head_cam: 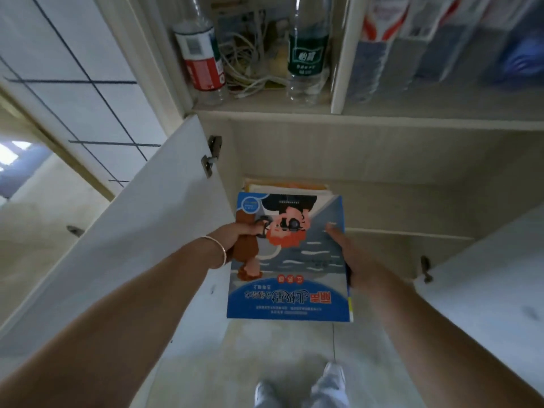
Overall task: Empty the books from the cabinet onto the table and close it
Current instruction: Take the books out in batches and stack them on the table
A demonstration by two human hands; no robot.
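My left hand (240, 231) grips the left edge of a blue book (290, 260), thumb curled over the cover; my right hand (350, 257) clasps its right edge, thumb on top. I'm holding the book at the cabinet (382, 154) mouth, above the stack of books (287, 188) at the shelf's back-left corner. Both doors (141, 231) stand open. I judge it early: stack remaining, table unseen, closing still ahead.
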